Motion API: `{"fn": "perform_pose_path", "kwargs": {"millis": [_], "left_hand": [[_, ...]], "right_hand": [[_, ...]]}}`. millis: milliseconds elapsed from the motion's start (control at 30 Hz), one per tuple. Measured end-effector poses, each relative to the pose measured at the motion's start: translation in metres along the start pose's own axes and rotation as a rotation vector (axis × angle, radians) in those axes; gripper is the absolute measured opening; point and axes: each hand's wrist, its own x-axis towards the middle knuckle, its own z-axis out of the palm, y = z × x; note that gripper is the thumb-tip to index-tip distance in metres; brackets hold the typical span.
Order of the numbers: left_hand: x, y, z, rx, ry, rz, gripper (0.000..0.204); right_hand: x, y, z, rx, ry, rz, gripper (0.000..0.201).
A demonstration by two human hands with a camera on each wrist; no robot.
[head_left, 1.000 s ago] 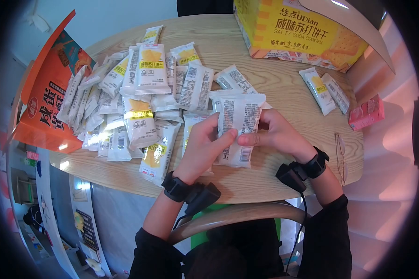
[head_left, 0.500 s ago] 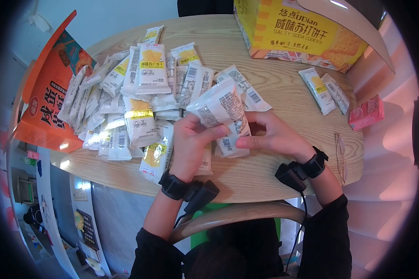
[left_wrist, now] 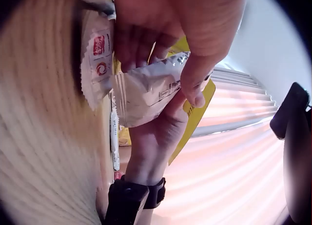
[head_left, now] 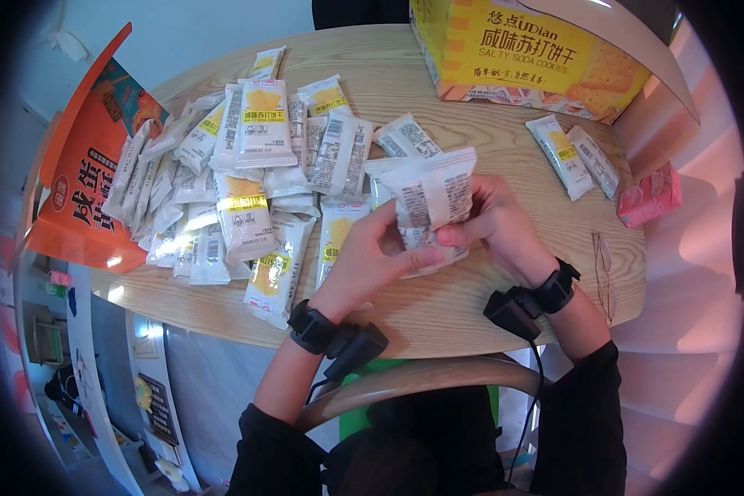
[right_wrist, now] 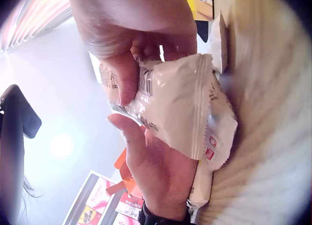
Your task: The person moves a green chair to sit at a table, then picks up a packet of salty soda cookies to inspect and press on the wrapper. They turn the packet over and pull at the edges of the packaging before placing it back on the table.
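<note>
Both hands hold a white cookie packet (head_left: 434, 194), printed side up, above the table near its front edge. The left hand (head_left: 370, 256) grips its lower left side, thumb across the bottom. On the right side, the right hand (head_left: 504, 225) pinches it with the thumb on top. In the left wrist view the packet (left_wrist: 151, 88) sits between the fingers and thumb of the left hand (left_wrist: 195, 25). The right wrist view shows the right hand (right_wrist: 131, 30) with its thumb against the wrapper (right_wrist: 175, 98). Other packets lie partly hidden beneath.
A heap of similar packets (head_left: 264, 128) covers the table's left part, beside an orange box (head_left: 87, 202). A yellow cookie box (head_left: 529, 54) stands at the back right. Two packets (head_left: 560, 157), a pink box (head_left: 651, 196) and glasses (head_left: 604, 277) lie at the right.
The held packet has tilted from leaning left to leaning slightly right, and the hands have shifted their grip on it. The right hand has moved a little up.
</note>
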Motion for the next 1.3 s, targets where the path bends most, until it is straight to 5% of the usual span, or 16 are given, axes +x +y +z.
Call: {"fn": "perform_pose_path", "kwargs": {"millis": [233,333,400,533,667,733,867,933,1000,1100,1300], "left_hand": [[-0.003,0.003,-0.008,-0.131,0.160,-0.092,0.027],[-0.003,0.002,-0.012,-0.201,0.212,-0.082,0.028],[-0.003,0.001,-0.015,-0.174,0.198,-0.090,0.028],[-0.003,0.002,-0.011,-0.234,0.158,-0.123,0.030],[-0.004,-0.001,-0.006,-0.343,0.101,-0.102,0.034],[-0.005,-0.003,-0.012,-0.190,-0.066,-0.178,0.026],[-0.005,0.008,-0.008,-0.167,-0.028,-0.223,0.027],[-0.007,0.010,-0.006,-0.148,0.033,-0.093,0.027],[-0.007,0.010,-0.008,-0.173,0.043,-0.091,0.027],[-0.007,0.008,-0.008,-0.142,0.050,-0.080,0.028],[-0.005,-0.007,-0.011,-0.178,-0.030,-0.126,0.038]], "right_hand": [[0.004,0.005,0.001,-0.118,-0.006,-0.065,0.028],[0.001,0.006,0.003,-0.404,-0.047,-0.129,0.032],[-0.001,0.001,0.008,-0.394,-0.140,0.024,0.034],[-0.002,0.002,0.005,-0.412,-0.143,0.035,0.031],[-0.004,-0.001,0.012,-0.179,-0.056,-0.028,0.027],[-0.004,-0.001,0.011,-0.130,-0.027,-0.049,0.026],[-0.005,-0.003,0.009,-0.122,-0.033,0.037,0.030],[-0.004,-0.004,0.007,-0.050,-0.054,0.044,0.032],[-0.003,-0.004,0.001,-0.029,-0.223,0.094,0.036],[-0.004,-0.007,0.004,-0.129,-0.242,0.117,0.035],[-0.006,-0.009,0.005,0.001,-0.103,0.047,0.026]]}}
